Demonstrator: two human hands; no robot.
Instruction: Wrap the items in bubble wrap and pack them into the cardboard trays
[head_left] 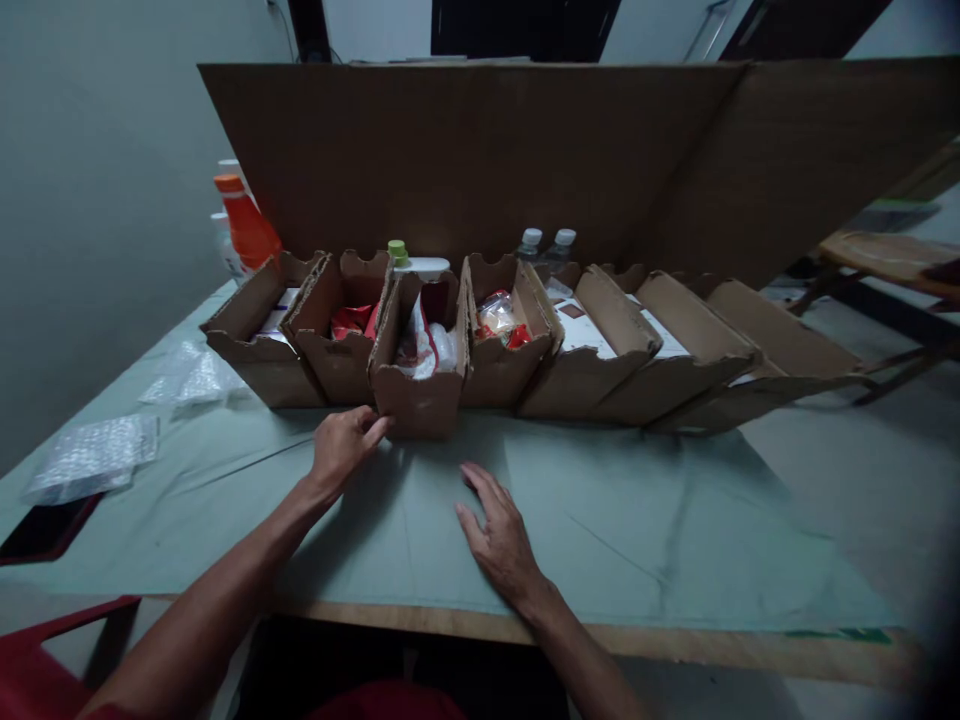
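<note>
A narrow open-topped cardboard box (pixel 418 405) stands a little forward of its neighbours in the row, with a white-and-red packet (pixel 422 335) and clear plastic inside. At its lower front left corner is my left hand (pixel 343 447), fingers curled and thumb against the cardboard; the fingertips are partly hidden. My right hand (pixel 499 532) is over the green tablecloth (pixel 637 510) in front of the box, holding nothing, its thumb and fingers apart. To either side stand similar boxes, one with red packets (pixel 354 320), another with a clear-and-red wrapped item (pixel 499 315).
Behind the row rises a large cardboard panel (pixel 480 160). An orange bottle (pixel 247 220) and white-capped bottles (pixel 531 242) stand at the back. Bubble wrap (pixel 97 455) and a dark flat device (pixel 49 528) lie at left. The table's wooden front edge (pixel 420 618) is near me.
</note>
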